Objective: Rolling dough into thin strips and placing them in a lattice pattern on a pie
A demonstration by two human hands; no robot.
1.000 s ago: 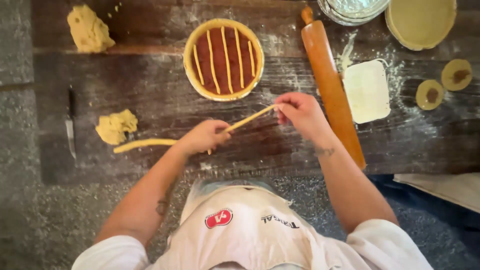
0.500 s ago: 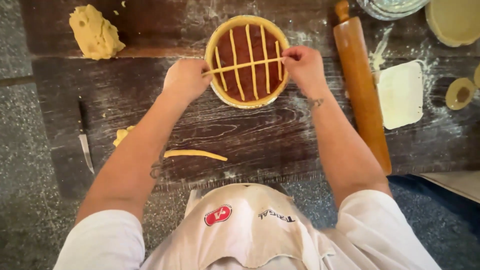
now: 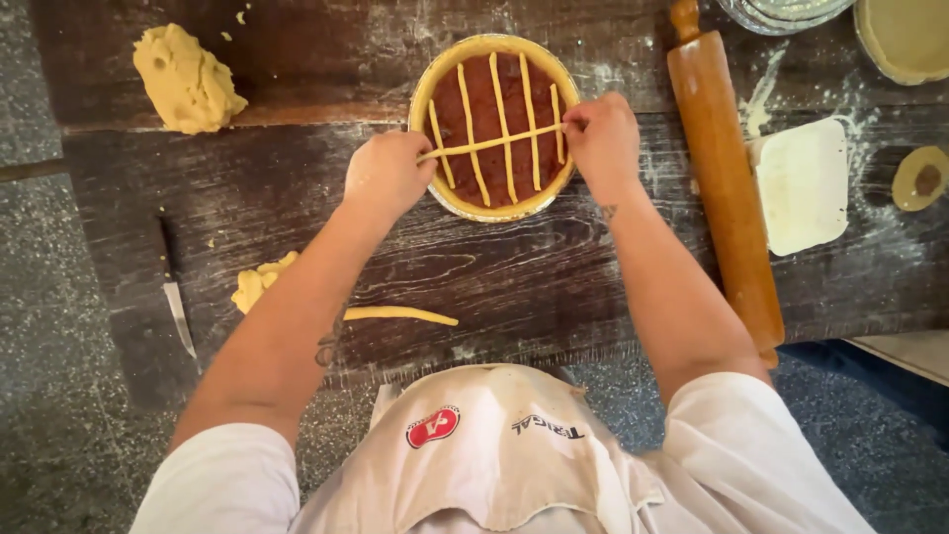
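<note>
Near the front edge of the dark wooden board (image 3: 297,198): a spare pale dough rope (image 3: 400,314), kept within reach. Farther back, left hand (image 3: 388,176) and right hand (image 3: 603,138) pinched opposite ends of a thin dough strip (image 3: 491,144), stretched crosswise over the round jam-filled tart (image 3: 494,127) near the far edge for the lattice.

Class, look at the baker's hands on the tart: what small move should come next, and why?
Probably press the two ends of the crosswise dough strip onto the tart rim. The left hand and right hand each pinch one end at the rim, and the strip already lies across the four lengthwise strips.
</note>
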